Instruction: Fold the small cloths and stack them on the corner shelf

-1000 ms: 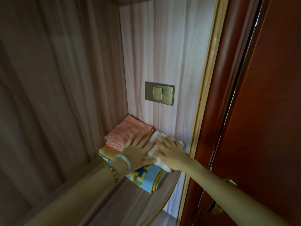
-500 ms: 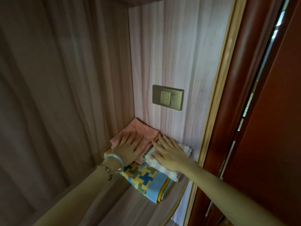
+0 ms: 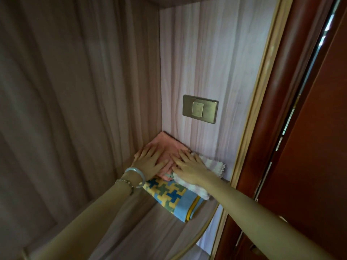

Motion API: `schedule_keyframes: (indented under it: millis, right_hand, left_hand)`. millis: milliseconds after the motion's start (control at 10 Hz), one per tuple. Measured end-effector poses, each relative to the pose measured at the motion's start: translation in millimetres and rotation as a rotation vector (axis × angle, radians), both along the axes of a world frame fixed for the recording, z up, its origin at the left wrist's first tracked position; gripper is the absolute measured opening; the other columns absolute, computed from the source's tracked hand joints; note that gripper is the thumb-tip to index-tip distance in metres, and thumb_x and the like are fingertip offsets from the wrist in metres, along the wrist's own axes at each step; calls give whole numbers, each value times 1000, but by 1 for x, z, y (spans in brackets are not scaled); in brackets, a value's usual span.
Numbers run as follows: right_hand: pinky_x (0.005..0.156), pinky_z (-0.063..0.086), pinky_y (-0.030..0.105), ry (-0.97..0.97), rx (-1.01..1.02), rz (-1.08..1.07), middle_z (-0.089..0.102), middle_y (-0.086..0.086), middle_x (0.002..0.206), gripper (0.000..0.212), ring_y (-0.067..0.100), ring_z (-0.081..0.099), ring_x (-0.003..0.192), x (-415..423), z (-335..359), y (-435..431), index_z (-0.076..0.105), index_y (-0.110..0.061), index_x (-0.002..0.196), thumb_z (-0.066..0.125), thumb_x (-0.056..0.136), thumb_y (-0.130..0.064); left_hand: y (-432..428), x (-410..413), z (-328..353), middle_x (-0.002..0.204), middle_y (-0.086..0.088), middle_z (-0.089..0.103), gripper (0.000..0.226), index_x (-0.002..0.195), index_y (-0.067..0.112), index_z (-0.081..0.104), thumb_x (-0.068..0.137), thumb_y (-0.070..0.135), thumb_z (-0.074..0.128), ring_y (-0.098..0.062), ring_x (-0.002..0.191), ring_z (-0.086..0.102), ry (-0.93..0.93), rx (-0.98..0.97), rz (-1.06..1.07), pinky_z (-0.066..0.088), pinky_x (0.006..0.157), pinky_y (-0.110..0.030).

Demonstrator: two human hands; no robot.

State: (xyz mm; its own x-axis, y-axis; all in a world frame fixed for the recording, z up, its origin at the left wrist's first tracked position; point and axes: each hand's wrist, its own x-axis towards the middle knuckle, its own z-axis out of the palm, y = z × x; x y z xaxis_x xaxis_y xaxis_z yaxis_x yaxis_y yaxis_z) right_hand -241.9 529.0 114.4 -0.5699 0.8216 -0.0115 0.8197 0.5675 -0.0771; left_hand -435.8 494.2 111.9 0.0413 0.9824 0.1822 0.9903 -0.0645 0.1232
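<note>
Lying nearest on the smooth wooden corner shelf [image 3: 150, 231] is a flat, folded blue and yellow cloth [image 3: 174, 197] with a cross pattern. Its long side runs from the wall corner out toward the shelf's curved front edge. On top sit a fluffy white cloth [image 3: 212, 165] with a zigzag edge, by the right wall, and a soft pink cloth [image 3: 165, 145], a square with its far corner pointing into the wall corner. Both hands lie flat, fingers spread. The left hand [image 3: 150, 162] presses the pink cloth. The right hand [image 3: 189, 167] covers the white cloth, fingertips on the pink one; half a second ago they reached only its edge. Behind, a shiny metal switch plate [image 3: 200, 111] is on the wall
</note>
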Motion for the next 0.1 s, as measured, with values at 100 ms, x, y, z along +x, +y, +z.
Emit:
schedule_keyframes:
  millis: [100]
  right_hand:
    - [117, -3, 51, 161, 50, -34, 3, 2, 162, 65, 24, -4, 148, 3, 19, -8, 10, -34, 152, 32, 96, -57]
  left_hand:
    - [-16, -6, 11, 160, -3, 9, 97, 151, 28, 8, 70, 81, 15, -22, 146, 8, -121, 115, 20, 6, 117, -43]
